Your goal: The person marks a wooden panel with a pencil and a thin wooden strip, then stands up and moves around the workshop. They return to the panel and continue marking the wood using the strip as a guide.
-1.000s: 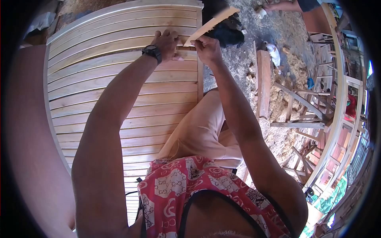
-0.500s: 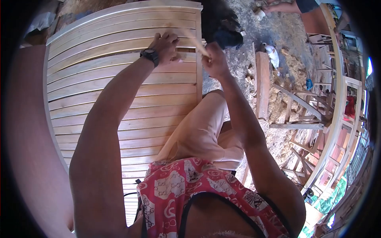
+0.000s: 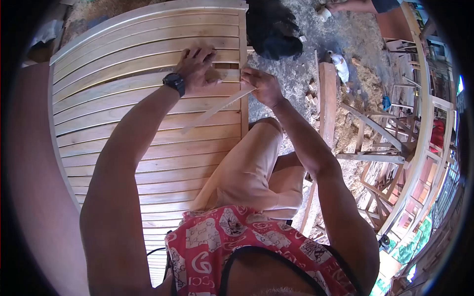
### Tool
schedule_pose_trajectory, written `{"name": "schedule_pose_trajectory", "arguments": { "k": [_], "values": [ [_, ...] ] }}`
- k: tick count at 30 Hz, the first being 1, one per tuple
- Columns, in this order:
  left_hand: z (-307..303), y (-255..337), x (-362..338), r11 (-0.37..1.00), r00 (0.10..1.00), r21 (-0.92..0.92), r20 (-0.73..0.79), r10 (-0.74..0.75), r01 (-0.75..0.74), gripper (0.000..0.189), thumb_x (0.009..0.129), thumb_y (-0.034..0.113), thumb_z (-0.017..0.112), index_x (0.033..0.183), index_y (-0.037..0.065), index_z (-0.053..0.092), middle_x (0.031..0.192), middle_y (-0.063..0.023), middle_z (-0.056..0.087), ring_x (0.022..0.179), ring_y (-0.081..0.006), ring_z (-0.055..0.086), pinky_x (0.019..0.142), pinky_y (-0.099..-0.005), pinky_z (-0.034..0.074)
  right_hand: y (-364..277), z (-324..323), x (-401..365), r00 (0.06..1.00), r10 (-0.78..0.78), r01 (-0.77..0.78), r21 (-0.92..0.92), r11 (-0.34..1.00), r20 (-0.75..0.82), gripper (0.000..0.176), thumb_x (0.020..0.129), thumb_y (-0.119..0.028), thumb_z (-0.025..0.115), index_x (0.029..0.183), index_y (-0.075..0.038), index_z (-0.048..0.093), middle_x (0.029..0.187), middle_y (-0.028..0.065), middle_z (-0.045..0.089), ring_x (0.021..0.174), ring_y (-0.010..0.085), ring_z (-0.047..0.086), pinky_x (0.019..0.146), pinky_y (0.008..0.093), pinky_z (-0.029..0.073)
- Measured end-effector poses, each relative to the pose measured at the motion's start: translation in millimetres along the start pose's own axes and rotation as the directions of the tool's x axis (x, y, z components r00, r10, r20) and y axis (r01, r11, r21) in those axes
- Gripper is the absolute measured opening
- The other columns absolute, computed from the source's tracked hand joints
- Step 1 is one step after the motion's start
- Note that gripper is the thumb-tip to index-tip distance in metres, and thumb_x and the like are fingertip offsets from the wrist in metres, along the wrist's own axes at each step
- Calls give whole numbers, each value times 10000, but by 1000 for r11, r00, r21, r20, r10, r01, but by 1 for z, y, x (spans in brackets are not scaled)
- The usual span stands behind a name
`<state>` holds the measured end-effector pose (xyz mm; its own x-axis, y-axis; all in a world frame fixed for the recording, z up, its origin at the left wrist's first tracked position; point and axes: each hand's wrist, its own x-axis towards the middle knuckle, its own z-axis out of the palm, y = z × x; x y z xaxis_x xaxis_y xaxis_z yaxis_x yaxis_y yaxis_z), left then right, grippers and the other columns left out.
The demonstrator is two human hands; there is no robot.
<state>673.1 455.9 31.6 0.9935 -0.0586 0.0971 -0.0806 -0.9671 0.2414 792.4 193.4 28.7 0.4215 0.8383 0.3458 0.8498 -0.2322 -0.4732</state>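
Observation:
My left hand [image 3: 198, 69], with a dark watch [image 3: 174, 84] at its wrist, lies with fingers spread on the slats of a pale wooden slatted panel [image 3: 197, 140]. Close to the panel's right edge rail [image 3: 244, 108], my right hand [image 3: 264, 86] is closed round one end of a thin, light-coloured flat strip [image 3: 217, 109]. The strip slants down and left across the slats, its far end blurred. A dark gap [image 3: 227, 65] shows between two slats, right of my left fingers and close to my right fingertips.
A black dog-like shape [image 3: 274, 32] lies on the shavings-strewn floor beyond the panel. Right of it is a small white animal [image 3: 340, 68], near an upright timber [image 3: 326, 98]. Wooden frames [image 3: 380, 130] stand at right. Another person's arm [image 3: 353, 6] reaches in at top right.
My right hand has turned and moved slightly down; the strip swung from pointing up-left to down-left. My left hand shifted a little left and down, still on the slats.

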Motion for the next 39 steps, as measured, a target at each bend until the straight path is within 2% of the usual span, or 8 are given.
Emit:
{"name": "schedule_pose_trajectory", "arguments": {
  "k": [4, 8, 10, 16, 25, 32, 36, 39],
  "values": [
    [-2, 1, 2, 1000, 1000, -9, 5, 5, -5, 843, 820, 562, 755, 1449, 46, 530, 1429, -98, 489, 1302, -323, 456, 1100, -557, 357, 0, 7, -5, 998, -6, 8, 35, 999, -63, 208, 845, -157, 801, 1045, -114, 759, 1148, 33, 741, 942, 267, 752, 753, 380, 637],
    [-8, 2, 2, 999, 1000, -24, 4, 25, -25, 819, 820, 578, 750, 1405, 33, 567, 1402, -87, 504, 1292, -314, 460, 1103, -543, 366, -4, 9, -9, 999, -6, 7, 23, 1000, -54, 237, 822, -132, 810, 1046, -80, 751, 1156, 60, 741, 967, 267, 753, 772, 377, 643],
    [-9, 3, 3, 999, 1000, -23, 19, 23, -22, 812, 823, 573, 750, 1402, 33, 568, 1399, -86, 505, 1292, -315, 459, 1102, -546, 367, -5, 11, -9, 997, -40, 39, -10, 999, -69, 233, 824, -105, 788, 1044, -41, 741, 1147, 105, 737, 975, 275, 752, 777, 377, 644],
    [-6, 2, 4, 1000, 998, -23, 56, 22, -21, 777, 843, 518, 760, 1412, 27, 564, 1422, -99, 483, 1282, -336, 468, 1116, -557, 356, -9, 15, -8, 988, -108, 97, -95, 991, -112, 193, 842, -45, 734, 1024, 20, 722, 1108, 152, 728, 960, 294, 751, 785, 365, 644],
    [-2, 1, 2, 998, 999, 42, 24, 37, -38, 744, 888, 565, 692, 1402, 41, 567, 1400, -92, 494, 1295, -299, 448, 1100, -523, 361, -8, 19, -9, 992, -64, 55, -81, 995, -113, 214, 818, 4, 680, 1029, 18, 714, 1122, 150, 722, 933, 302, 747, 760, 377, 636],
    [-4, 2, 3, 998, 999, 57, 42, 22, -24, 726, 907, 561, 674, 1400, 39, 566, 1405, -97, 493, 1295, -294, 448, 1105, -514, 352, -8, 22, -9, 990, -66, 55, -88, 995, -125, 226, 806, -15, 676, 1028, 2, 717, 1117, 129, 721, 916, 304, 745, 747, 385, 635],
    [-5, 4, 4, 996, 997, 89, 82, 4, -11, 731, 927, 566, 642, 1421, 34, 556, 1429, -104, 490, 1293, -299, 449, 1112, -518, 345, -8, 26, -10, 991, 6, -14, -61, 998, -134, 212, 816, -55, 718, 1026, -29, 730, 1114, 130, 732, 905, 323, 743, 766, 406, 631],
    [9, 5, -1, 995, 999, 92, -20, 25, -23, 720, 903, 499, 685, 1435, 36, 542, 1397, -98, 505, 1285, -317, 473, 1085, -540, 356, -10, 19, -7, 987, 109, -109, 4, 994, -115, 219, 820, -103, 758, 1027, -37, 728, 1094, 149, 740, 887, 348, 741, 772, 432, 620]
  ]
}}
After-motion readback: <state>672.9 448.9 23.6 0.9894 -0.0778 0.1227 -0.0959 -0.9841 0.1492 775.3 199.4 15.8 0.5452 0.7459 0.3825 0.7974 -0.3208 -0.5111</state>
